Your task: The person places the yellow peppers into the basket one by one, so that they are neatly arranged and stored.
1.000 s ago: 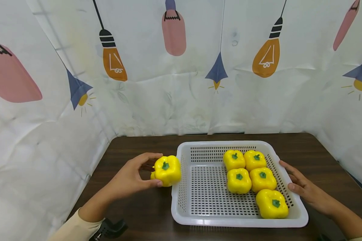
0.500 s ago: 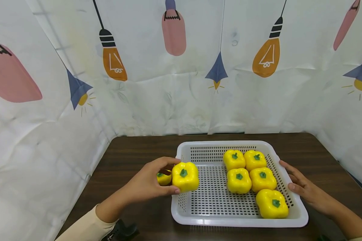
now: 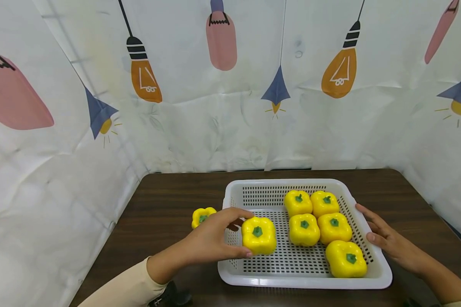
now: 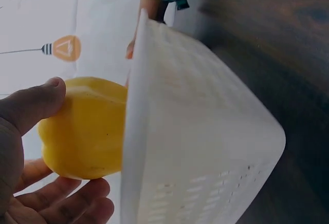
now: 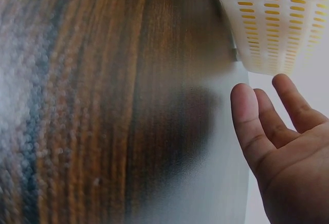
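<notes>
My left hand [image 3: 213,239] pinches a yellow bell pepper [image 3: 259,237] with a green stem between thumb and fingers. It holds the pepper over the left part of a white perforated plastic basket [image 3: 305,282]. In the left wrist view the pepper [image 4: 87,129] overlaps the basket's rim [image 4: 134,121], thumb on one side and fingers beneath. My right hand [image 3: 389,241] lies along the basket's right side, fingers extended at the rim. The right wrist view shows the right hand [image 5: 288,147] with fingers relaxed beside the perforated wall [image 5: 267,29].
Several yellow bell peppers [image 3: 304,230] sit in the right half of the basket. Another bell pepper [image 3: 202,216] stands on the dark wooden table [image 3: 169,192] left of the basket, partly behind my left hand. A printed white curtain [image 3: 230,128] hangs behind the table.
My left hand has carried the bell pepper rightward, from beside the basket's left rim to over its inside. The pepper left on the table has come into fuller view. The right hand stays put.
</notes>
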A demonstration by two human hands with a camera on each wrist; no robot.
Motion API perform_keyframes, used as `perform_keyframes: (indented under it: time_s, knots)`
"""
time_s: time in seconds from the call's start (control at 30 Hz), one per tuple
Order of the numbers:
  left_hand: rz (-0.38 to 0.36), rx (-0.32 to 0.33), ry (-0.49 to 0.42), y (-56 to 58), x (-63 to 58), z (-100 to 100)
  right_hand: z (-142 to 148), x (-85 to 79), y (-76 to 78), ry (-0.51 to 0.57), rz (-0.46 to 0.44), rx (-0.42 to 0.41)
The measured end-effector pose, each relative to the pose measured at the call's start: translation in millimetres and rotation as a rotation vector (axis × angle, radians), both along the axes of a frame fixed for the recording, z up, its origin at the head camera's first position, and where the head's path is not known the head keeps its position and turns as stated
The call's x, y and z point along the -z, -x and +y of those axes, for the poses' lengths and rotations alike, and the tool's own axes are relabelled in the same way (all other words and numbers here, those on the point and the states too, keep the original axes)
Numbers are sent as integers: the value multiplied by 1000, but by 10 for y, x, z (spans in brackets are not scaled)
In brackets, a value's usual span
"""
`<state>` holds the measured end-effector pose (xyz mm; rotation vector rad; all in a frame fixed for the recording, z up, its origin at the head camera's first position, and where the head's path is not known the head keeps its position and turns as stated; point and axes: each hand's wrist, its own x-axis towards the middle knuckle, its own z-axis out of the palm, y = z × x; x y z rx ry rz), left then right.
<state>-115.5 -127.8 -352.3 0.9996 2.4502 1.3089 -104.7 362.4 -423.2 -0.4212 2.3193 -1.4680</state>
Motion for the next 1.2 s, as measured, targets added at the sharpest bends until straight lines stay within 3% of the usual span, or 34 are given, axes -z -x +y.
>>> perform_keyframes:
  time_s: [0.27, 0.57, 0.87, 1.2]
  knots:
    - [-32, 23, 44, -12, 77, 193, 8, 0, 5, 24, -15, -3]
    - [10, 86, 81, -29, 93, 411, 16, 17, 0, 44, -19, -2]
    - [-18, 80, 113, -61, 113, 556, 28, 34, 9, 38, 0, -5]
    - [35, 89, 168, -112, 123, 715, 6, 5, 8, 16, -2, -1]
